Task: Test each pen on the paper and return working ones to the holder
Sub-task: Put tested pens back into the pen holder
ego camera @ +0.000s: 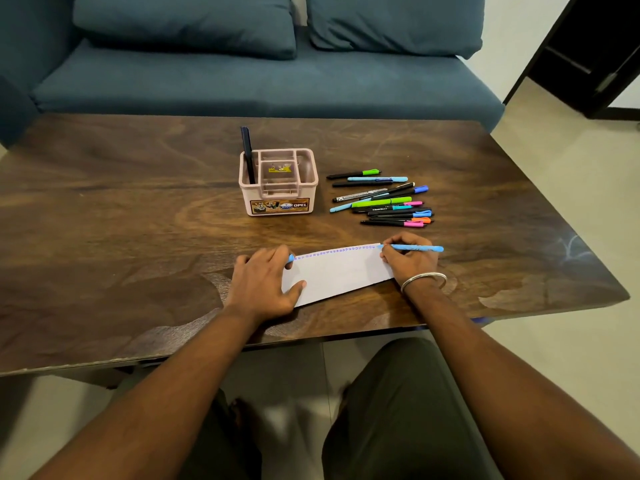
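Note:
A white strip of paper (pixel 341 271) lies on the wooden table (pixel 138 220), with a row of small blue loops along its far edge. My right hand (pixel 410 259) grips a light blue pen (pixel 420 248), tip touching the paper's far right corner. My left hand (pixel 261 282) presses flat on the paper's left end, and a light blue pen cap (pixel 291 258) shows between its fingers. Behind the paper stands a pink pen holder (pixel 278 183) with one dark pen (pixel 247 154) upright in its left slot. A pile of several coloured pens (pixel 384 199) lies right of the holder.
A blue sofa (pixel 259 77) runs along the table's far edge. The near table edge is close to my knees. Tiled floor and a dark door frame (pixel 588 64) are at the right.

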